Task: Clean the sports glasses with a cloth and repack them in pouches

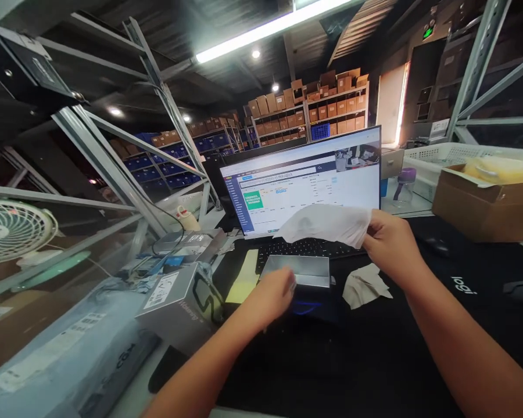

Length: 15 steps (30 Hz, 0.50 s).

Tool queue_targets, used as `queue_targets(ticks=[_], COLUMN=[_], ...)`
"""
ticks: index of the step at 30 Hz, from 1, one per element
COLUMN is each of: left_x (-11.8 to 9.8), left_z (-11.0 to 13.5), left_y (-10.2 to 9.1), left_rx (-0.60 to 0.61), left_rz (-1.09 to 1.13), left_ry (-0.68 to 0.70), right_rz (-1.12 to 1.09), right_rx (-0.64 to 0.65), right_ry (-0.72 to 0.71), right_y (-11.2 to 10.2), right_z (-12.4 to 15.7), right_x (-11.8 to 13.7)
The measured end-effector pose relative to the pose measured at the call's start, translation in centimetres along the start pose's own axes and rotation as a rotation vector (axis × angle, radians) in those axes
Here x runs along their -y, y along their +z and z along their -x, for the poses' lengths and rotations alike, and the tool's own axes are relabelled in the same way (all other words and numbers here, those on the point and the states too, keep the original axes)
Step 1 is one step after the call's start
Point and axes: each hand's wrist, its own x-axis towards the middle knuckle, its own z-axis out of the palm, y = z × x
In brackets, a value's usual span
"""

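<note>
My right hand (390,241) pinches a corner of a thin white tissue (326,225), which hangs out to the left in front of the monitor (300,180). My left hand (276,293) is closed at the left side of a small shiny box (307,266) with a silvery top and a dark front with a blue gleam. Its fingertips are partly hidden against the box. A crumpled off-white tissue (366,285) lies on the black desk mat (375,360), just right of the box.
Behind the box is a black keyboard (309,248). A grey printed carton (178,305) and grey plastic parcels (78,348) stand at left, near a yellow paper strip (244,276). At right are a mouse (436,246), a cardboard box (475,203) and a white basket (436,155).
</note>
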Motion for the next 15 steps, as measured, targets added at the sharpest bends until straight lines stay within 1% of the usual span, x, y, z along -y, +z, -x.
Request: queue_targets(ticks=[2,4,5,7,9,10,12,15], left_x=[0.8,1.3,1.4,1.3,1.3,1.3,1.3,1.3], left_z=[1.9,4.0,5.1,7.2,9.1,9.8,10.8,11.2], left_y=[-0.6,-1.1,-1.2,-1.2,-0.8,-0.4,0.6,2.5], left_rx=[-0.069,-0.178,-0.246,-0.397,-0.506,-0.522,-0.493,-0.486], left_rz=[0.032,0.041,0.040,0.001,-0.107,-0.172,-0.281,-0.347], left_ry=[-0.007,-0.037,-0.026,0.070,0.199,0.239,0.265,0.319], right_rz=[-0.075,-0.177,-0.230,-0.315,-0.370,-0.402,-0.482,-0.627], right_rx=[0.049,0.090,0.102,0.104,0.096,0.090,0.090,0.104], right_ry=[0.020,0.066,0.093,0.154,0.231,0.269,0.335,0.416], right_y=[0.4,0.8,1.0,1.4,1.5,1.4,1.1,0.7], right_z=[-0.4,-0.5,-0.5,-0.2,0.3,0.6,0.9,1.2], right_x=[-0.3,-0.6,-0.8,-1.2,-1.5,-1.5,-1.2,-0.1])
